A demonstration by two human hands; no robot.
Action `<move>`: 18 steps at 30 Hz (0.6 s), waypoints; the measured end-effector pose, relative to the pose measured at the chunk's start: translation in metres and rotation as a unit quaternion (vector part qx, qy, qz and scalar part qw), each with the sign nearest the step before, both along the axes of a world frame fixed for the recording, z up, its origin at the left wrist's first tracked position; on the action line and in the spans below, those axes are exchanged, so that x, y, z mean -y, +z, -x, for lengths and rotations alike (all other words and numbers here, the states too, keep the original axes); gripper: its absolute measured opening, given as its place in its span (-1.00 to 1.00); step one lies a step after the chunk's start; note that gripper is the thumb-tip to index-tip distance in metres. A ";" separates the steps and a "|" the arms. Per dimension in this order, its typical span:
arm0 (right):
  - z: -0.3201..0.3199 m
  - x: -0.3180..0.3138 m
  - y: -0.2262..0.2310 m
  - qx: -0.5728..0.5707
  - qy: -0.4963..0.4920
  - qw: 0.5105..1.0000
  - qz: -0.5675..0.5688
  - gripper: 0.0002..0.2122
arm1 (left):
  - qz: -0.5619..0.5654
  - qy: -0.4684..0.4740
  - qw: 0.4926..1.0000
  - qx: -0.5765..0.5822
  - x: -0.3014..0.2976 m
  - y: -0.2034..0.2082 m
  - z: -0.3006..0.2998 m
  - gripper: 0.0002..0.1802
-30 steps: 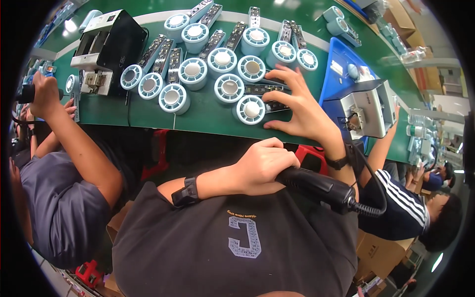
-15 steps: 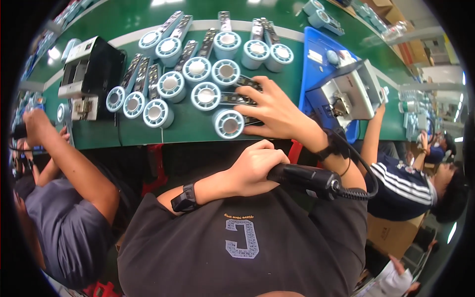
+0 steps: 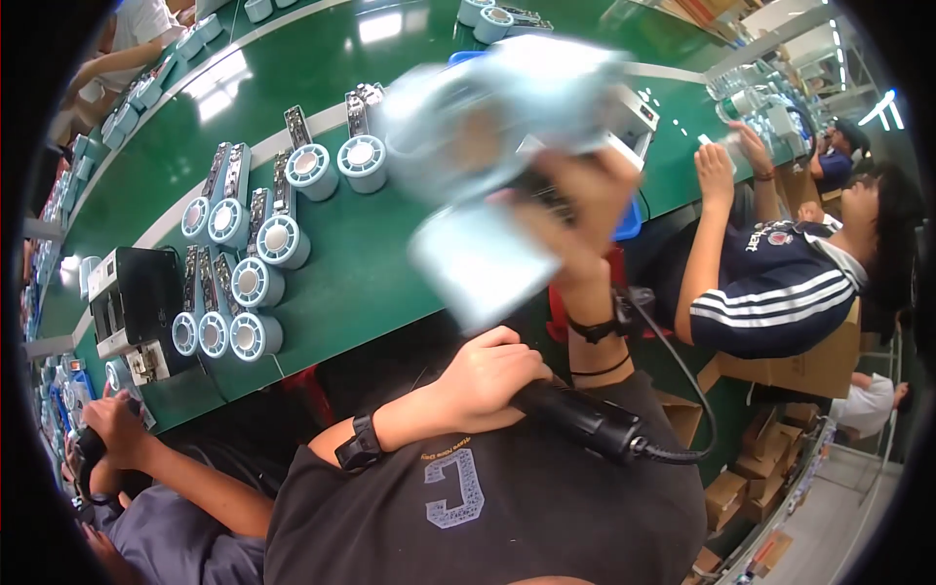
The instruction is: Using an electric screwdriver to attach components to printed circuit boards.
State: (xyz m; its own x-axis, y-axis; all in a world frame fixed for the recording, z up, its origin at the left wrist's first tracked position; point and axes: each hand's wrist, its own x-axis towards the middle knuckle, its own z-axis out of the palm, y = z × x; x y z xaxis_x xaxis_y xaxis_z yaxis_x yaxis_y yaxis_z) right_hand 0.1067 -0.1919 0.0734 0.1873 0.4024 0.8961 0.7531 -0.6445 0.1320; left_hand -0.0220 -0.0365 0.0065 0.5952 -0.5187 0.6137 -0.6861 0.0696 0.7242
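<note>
Two hands are full: the right hand (image 3: 577, 210) curls round blurred light-blue units (image 3: 480, 261), held up near the camera, exact finger spread unclear; the left hand (image 3: 489, 382) wraps closed round a black handheld tool (image 3: 583, 419). A firm, steady grip should avoid knocking similar round-ended units (image 3: 283, 242) on the green surface (image 3: 361, 258), whose circuit boards (image 3: 296, 127) lie bare.
</note>
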 end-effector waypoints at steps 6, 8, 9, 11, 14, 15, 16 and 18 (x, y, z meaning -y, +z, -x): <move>-0.063 0.119 0.010 -0.114 -0.175 0.938 -0.277 -0.52 | -0.046 -0.028 0.998 0.018 0.040 0.018 -0.014 -0.61; -0.092 0.167 0.005 -0.225 -0.207 0.901 -0.309 -0.49 | -0.092 -0.028 0.995 0.034 0.059 0.014 -0.019 -0.58; -0.106 0.194 -0.003 -0.221 -0.209 0.901 -0.309 -0.49 | -0.114 -0.031 0.992 0.045 0.067 0.013 -0.022 -0.56; -0.126 0.237 -0.028 -0.265 -0.369 0.870 -0.191 -0.48 | -0.123 -0.035 0.992 0.018 0.080 0.015 -0.025 -0.57; -0.128 0.245 -0.056 -0.305 -0.490 0.815 -0.043 -0.57 | -0.143 -0.029 0.988 -0.045 0.090 0.013 -0.028 -0.58; -0.131 0.246 -0.068 -0.306 -0.486 0.818 -0.042 -0.57 | -0.135 -0.028 0.989 -0.059 0.091 0.009 -0.029 -0.60; -0.133 0.247 -0.082 -0.306 -0.473 0.826 -0.030 -0.58 | -0.127 -0.028 0.989 -0.073 0.092 0.004 -0.030 -0.61; -0.138 0.253 -0.100 -0.305 -0.447 0.841 -0.005 -0.59 | -0.118 -0.024 0.989 -0.090 0.093 0.001 -0.033 -0.63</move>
State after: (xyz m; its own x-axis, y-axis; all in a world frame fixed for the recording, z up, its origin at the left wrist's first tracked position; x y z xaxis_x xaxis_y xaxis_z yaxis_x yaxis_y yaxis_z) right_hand 0.2449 -0.4446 -0.0264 0.8375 -0.1497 0.5256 -0.1065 -0.9880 -0.1116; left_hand 0.0111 -0.1292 0.0076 0.6548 -0.6650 0.3592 -0.5454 -0.0867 0.8337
